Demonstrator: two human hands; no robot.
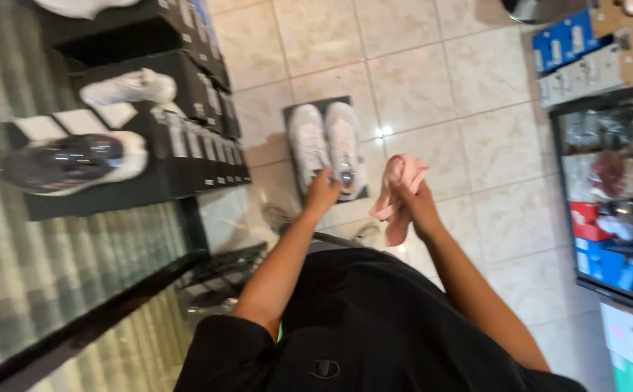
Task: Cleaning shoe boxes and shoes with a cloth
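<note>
- The whole view is motion-blurred; fine detail on the white shoes [327, 145] is lost.
- Left hand [321, 193] reaches down to the pair, fingers curled at the heel; whether they grip is unclear.
- Right hand [416, 202] is clenched around a pink cloth [397, 192], held above the tiled floor [432, 94].
- The shoes lie on a dark box lid [292, 112] on the floor.

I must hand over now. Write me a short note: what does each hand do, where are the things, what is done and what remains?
Left hand: reaches down to the pair of white sports shoes and touches the heel end of one.
Right hand: grips a crumpled pink cloth.
The shoes stand side by side on a dark flat lid on the beige tiled floor.
Done: cloth in hand.
Left: shoes not lifted yet.
</note>
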